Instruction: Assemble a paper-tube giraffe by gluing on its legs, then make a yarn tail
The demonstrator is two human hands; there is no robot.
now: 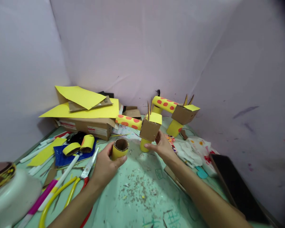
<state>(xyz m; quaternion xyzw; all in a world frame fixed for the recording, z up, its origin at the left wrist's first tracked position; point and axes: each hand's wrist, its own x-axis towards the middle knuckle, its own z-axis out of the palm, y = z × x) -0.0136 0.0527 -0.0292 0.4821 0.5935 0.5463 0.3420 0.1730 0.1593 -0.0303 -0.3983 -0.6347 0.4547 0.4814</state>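
My left hand point(108, 162) is wrapped around a short yellow paper-covered cardboard tube point(120, 149), its open end facing up. Just to the right, my right hand point(161, 146) grips the front leg of a cardboard animal figure point(150, 129) under its box-shaped head. That figure has a yellow top, two upright pointed pieces and a yellow body tube with orange spots reaching left. Behind it stands a similar figure point(183, 114), with a black tuft at its rear end.
Scissors point(86, 169), markers point(61, 177), yellow rings point(87, 143) and paper strips lie at left, beside a white container point(16, 196). A cardboard box point(90, 128) bears yellow sheets point(83, 96). Plastic wrapping point(194, 150) and a black phone point(237, 186) are at right. Scraps dot the green table point(118, 209).
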